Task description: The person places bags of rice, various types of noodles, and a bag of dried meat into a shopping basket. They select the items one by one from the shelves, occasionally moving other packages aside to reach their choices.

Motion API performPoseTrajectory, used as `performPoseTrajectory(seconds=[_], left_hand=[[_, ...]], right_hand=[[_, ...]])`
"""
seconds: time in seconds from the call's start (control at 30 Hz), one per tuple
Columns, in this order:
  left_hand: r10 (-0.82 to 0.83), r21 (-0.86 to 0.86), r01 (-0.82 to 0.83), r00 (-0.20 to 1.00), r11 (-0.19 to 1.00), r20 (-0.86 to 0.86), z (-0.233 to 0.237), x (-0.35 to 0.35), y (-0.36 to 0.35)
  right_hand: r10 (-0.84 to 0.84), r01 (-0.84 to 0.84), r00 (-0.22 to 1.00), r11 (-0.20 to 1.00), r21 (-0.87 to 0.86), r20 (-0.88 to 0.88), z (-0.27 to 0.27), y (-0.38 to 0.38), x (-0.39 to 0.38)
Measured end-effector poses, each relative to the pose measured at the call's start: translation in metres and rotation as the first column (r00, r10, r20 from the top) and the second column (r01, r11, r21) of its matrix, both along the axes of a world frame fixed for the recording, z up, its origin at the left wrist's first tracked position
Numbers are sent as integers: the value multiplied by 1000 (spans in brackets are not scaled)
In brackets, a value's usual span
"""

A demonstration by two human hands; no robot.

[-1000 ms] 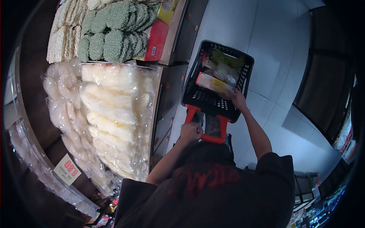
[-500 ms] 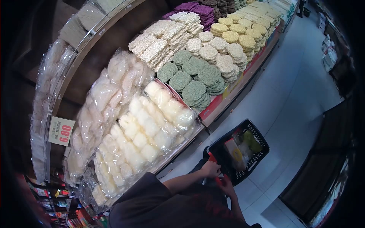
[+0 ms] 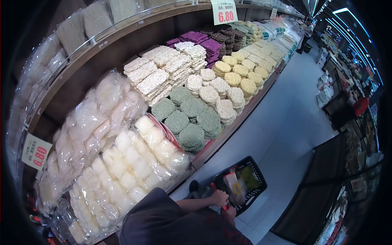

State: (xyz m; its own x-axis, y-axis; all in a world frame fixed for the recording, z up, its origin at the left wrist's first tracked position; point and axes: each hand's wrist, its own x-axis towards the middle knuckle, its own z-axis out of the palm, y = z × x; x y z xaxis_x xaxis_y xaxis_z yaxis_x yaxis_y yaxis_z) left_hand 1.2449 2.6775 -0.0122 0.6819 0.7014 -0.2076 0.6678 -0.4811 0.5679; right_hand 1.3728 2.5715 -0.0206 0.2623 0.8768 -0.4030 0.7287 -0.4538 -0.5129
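My left hand (image 3: 220,197) is closed around the red handle (image 3: 213,186) of a black shopping basket (image 3: 256,168). Just below and to the right, my right hand (image 3: 229,212) is closed on the same handle. Inside the basket lie a packet with a red and white label (image 3: 231,180) and something green in clear plastic (image 3: 247,177). To the left, a shelf holds plastic-wrapped white noodle bundles (image 3: 132,164), round green noodle cakes (image 3: 191,136) and stacked white noodle blocks (image 3: 152,82).
Yellow noodle cakes (image 3: 233,80) and purple ones (image 3: 212,45) are farther along the shelf. Price signs (image 3: 224,12) hang at its edge. The tiled aisle floor (image 3: 281,118) runs to a distant person (image 3: 307,36). Dark display stands (image 3: 310,183) line the right side.
The view has tilted up, showing more of the aisle, ceiling lights and a second price sign. The basket and both hands sit lower and farther left in view. Both hands still grip the handle.
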Motion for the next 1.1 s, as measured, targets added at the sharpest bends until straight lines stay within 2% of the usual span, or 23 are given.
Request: performPoseTrajectory(seconds=[0.13,0.2,0.27,0.37,0.5,0.7,0.8,0.83,0.9,0.97,1.07,1.1], left_hand=[[-101,76,96,993,992,61,-13,15,23],[-135,44,132,988,990,73,-16,24,34],[-165,17,164,983,986,83,-15,38,46],[-185,-110,189,982,976,48,-13,54,57],[-209,-70,215,975,974,76,-17,74,77],[-224,-134,230,973,964,57,-23,117,107],[-176,-107,184,981,977,77,-23,142,117],[-193,-138,195,981,971,29,-17,150,124],[-217,-173,208,976,963,-31,-8,163,136],[-124,-147,121,992,982,-16,0,176,143],[-129,-175,121,991,977,-32,6,196,158],[-76,-173,66,996,983,-51,7,202,162]], right_hand=[[-36,33,999,997,72,39,-9,12,15],[-18,2,995,986,168,95,-8,19,24],[-32,18,994,990,143,101,1,28,34],[-21,-1,994,981,193,109,1,37,53],[-22,-3,989,985,171,144,0,53,79],[22,-44,983,992,121,180,6,83,124],[46,-65,990,987,147,132,9,100,149],[41,-60,991,987,148,128,12,106,158],[54,-65,983,997,53,177,13,117,171],[69,-81,983,995,65,168,13,127,187],[99,-110,984,992,66,145,29,144,209],[112,-121,985,991,59,134,36,155,213]])
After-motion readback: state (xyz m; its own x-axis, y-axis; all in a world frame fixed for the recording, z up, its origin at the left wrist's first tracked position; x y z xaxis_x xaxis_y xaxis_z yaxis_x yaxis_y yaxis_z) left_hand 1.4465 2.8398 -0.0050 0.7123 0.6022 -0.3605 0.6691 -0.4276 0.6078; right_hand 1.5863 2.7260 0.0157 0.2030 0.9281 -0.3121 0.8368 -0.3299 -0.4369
